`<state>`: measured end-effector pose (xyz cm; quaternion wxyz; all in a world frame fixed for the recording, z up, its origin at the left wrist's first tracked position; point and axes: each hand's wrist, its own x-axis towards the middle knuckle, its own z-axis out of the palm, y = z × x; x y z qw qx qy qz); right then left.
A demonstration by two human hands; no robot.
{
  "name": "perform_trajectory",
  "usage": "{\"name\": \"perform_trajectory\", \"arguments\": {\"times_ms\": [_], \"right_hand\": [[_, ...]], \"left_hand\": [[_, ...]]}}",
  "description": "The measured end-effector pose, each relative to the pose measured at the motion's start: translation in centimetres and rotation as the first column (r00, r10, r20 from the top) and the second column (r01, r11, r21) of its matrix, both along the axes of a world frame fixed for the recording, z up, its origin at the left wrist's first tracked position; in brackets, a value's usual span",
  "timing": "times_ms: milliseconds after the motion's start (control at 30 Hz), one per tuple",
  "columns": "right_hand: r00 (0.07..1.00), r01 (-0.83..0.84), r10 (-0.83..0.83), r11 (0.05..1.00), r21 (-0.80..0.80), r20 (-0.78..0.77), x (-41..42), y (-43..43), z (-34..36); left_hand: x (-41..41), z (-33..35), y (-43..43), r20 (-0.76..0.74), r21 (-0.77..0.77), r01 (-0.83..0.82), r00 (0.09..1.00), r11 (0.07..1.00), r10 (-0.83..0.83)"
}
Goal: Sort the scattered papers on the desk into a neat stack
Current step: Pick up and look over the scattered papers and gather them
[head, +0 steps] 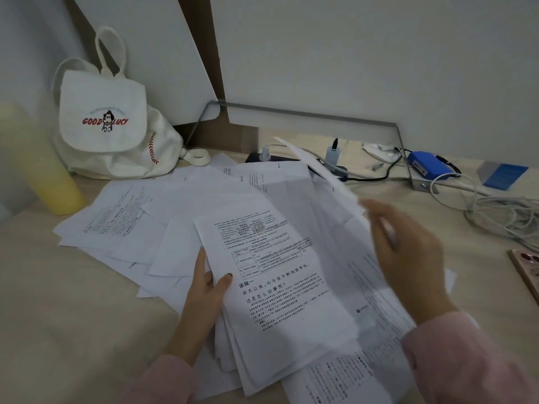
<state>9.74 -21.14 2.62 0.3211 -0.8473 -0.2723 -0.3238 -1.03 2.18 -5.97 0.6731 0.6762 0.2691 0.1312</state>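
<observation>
Several white printed papers (180, 205) lie scattered and overlapping across the beige desk (73, 316). My left hand (204, 290) grips the left edge of a gathered bundle of sheets (280, 287), thumb on the top printed page. My right hand (408, 252) is blurred at the right and holds a lifted sheet (320, 167) that rises toward the back of the desk. More printed pages (350, 374) lie beneath the bundle near the front edge.
A white canvas backpack (108, 121) stands at the back left beside a yellow bottle (43, 170). Behind the papers are a power strip (291, 158), a blue box (428, 164), tangled white cables (501, 211) and a blue card (504, 176). A phone (528, 272) lies at the right edge.
</observation>
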Motion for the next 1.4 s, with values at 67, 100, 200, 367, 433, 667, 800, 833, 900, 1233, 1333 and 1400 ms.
{"name": "perform_trajectory", "arguments": {"times_ms": [67, 100, 200, 367, 433, 667, 800, 833, 900, 1233, 1333, 1400], "right_hand": [[0.992, -0.124, 0.125, 0.990, -0.062, 0.012, -1.5, 1.4, -1.6], [0.985, -0.173, 0.174, 0.979, -0.104, 0.005, -2.1, 1.9, -2.7], [0.961, -0.275, 0.263, 0.940, -0.201, -0.084, -3.5, 3.1, -5.4], [0.917, -0.393, 0.346, 0.866, -0.309, -0.196, -5.1, 4.2, -7.7], [0.899, -0.437, 0.388, 0.832, -0.342, -0.205, -5.7, 4.5, -7.8], [0.851, -0.526, 0.465, 0.757, -0.388, -0.245, -7.1, 5.2, -9.1], [0.921, -0.390, 0.341, 0.814, -0.432, -0.189, -5.6, 4.1, -8.5], [0.952, -0.307, 0.265, 0.856, -0.416, -0.156, -4.8, 3.6, -8.1], [0.988, -0.072, 0.021, 0.942, -0.327, -0.155, -3.2, 2.6, -7.2], [-0.080, 0.213, 0.745, 0.662, 0.719, -0.662, -3.0, 4.9, -7.0], [-0.033, 0.283, 0.766, 0.623, 0.729, -0.642, -2.5, 6.9, -6.7], [0.016, 0.406, 0.740, 0.610, 0.680, -0.673, -1.6, 7.6, -6.8]], "left_hand": [[-0.1, 0.3, -0.2, 0.010, -0.035, -0.012, 1.000, 0.999, 0.013], [-0.1, 0.4, -0.3, 0.012, -0.047, -0.019, 1.000, 0.999, 0.019], [-0.2, 0.5, -0.3, -0.021, -0.008, -0.006, 1.000, 1.000, 0.006], [-0.3, 0.7, -0.3, -0.042, -0.010, 0.010, 0.999, 1.000, -0.010], [-0.2, 0.7, -0.3, -0.046, -0.026, 0.014, 0.999, 1.000, -0.015], [0.0, 0.1, 0.0, -0.135, 0.110, 0.019, 0.991, 0.994, -0.004], [0.0, 0.3, 0.1, -0.142, 0.035, -0.006, 0.990, 0.999, 0.011], [-0.1, 0.4, 0.2, -0.143, -0.012, -0.014, 0.990, 1.000, 0.012], [-0.1, 0.5, 0.4, -0.155, -0.079, -0.021, 0.988, 0.997, 0.009], [-0.2, 0.5, 0.2, -0.191, -0.026, 0.030, 0.981, 0.999, -0.035], [-0.3, 0.5, 0.4, -0.198, -0.024, 0.085, 0.976, 0.996, -0.089], [-0.4, 0.3, 0.6, -0.194, -0.024, 0.103, 0.975, 0.994, -0.105]]}}
